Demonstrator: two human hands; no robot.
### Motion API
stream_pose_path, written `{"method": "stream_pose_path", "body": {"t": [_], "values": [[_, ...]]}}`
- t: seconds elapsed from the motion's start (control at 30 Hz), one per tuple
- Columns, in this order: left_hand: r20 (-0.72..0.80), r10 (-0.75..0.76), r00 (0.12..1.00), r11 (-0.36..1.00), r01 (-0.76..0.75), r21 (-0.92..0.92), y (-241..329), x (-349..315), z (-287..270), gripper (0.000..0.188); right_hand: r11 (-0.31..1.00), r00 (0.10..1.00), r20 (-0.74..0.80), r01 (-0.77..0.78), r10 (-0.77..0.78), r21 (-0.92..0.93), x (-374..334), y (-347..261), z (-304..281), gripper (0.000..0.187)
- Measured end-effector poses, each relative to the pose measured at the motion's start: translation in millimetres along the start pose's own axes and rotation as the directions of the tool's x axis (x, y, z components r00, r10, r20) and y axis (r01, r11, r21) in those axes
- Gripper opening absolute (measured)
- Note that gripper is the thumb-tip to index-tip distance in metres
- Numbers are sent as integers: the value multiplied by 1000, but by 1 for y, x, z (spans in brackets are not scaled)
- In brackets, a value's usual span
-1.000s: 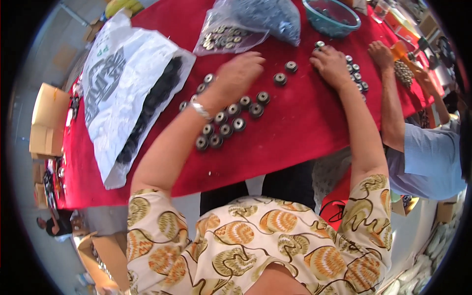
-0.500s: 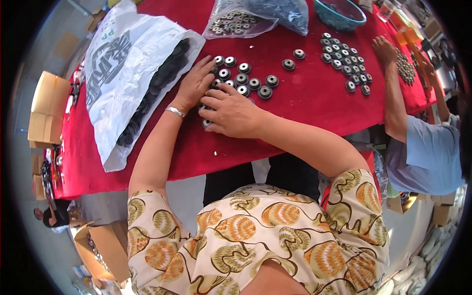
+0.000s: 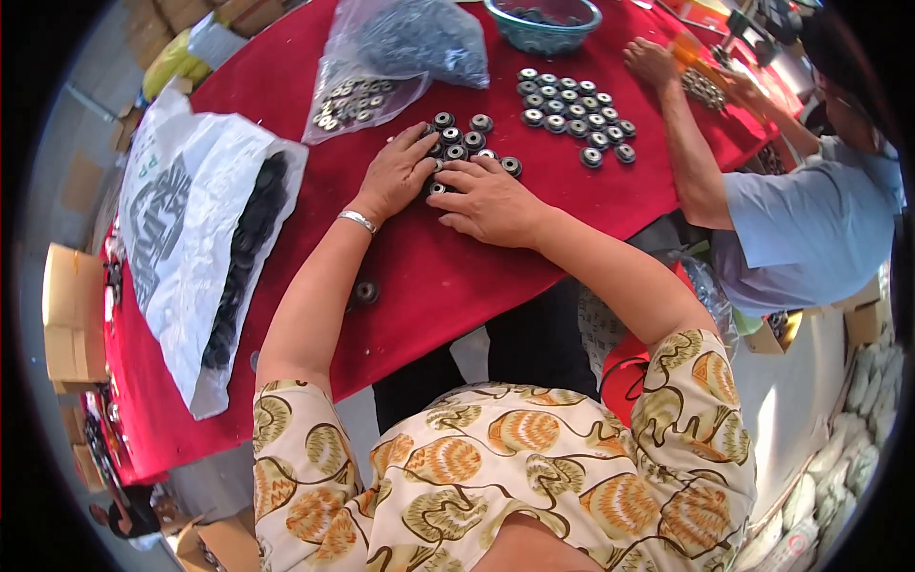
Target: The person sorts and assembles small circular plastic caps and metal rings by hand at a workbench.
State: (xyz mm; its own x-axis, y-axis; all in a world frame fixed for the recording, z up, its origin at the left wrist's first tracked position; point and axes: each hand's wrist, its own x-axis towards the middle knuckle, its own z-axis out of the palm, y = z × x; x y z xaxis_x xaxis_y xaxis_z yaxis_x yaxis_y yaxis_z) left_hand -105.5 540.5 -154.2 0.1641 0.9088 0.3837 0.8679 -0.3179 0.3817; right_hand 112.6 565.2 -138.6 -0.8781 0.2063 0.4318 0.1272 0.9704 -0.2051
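Small round black wheels (image 3: 452,135) with silver hubs lie in a tight cluster on the red cloth. My left hand (image 3: 391,179) curves along the cluster's left side, fingers stretched and touching the wheels. Against the near right side rests my right hand (image 3: 494,203), palm down, its fingers spread over the nearest wheels. Neither hand grips a wheel; some wheels are partly hidden under the fingers. A single wheel (image 3: 366,293) lies apart near the table's front edge. To the left, a white plastic sack (image 3: 176,219) gapes open, showing many black wheels (image 3: 250,248) inside.
Beyond the cluster sits a clear bag of metal rings (image 3: 357,103) beside a bag of dark parts (image 3: 419,43). Rows of wheels (image 3: 572,108) lie farther right, below a teal bowl (image 3: 543,36). A co-worker's arm (image 3: 701,157) reaches over the table's right side.
Both hands and the cluster have shifted away from the white sack, toward the rows of wheels. The cluster is more compact. A lone wheel now shows near the front edge. The view has turned.
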Motion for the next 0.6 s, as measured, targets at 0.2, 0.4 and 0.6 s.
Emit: {"method": "stream_pose_path", "body": {"t": [0.2, 0.4, 0.6], "values": [[11, 26, 1000, 1000, -26, 17, 23, 51, 42, 43, 981, 990, -33, -142, 139, -132, -39, 48, -25, 29], [35, 48, 998, 998, -49, 26, 40, 90, 66, 45, 965, 967, -173, -215, 189, -151, -60, 76, -31, 27], [31, -69, 997, 929, 76, -362, 26, 92, 62, 46, 956, 934, -240, -287, 266, -56, -75, 80, -55, 40]]}}
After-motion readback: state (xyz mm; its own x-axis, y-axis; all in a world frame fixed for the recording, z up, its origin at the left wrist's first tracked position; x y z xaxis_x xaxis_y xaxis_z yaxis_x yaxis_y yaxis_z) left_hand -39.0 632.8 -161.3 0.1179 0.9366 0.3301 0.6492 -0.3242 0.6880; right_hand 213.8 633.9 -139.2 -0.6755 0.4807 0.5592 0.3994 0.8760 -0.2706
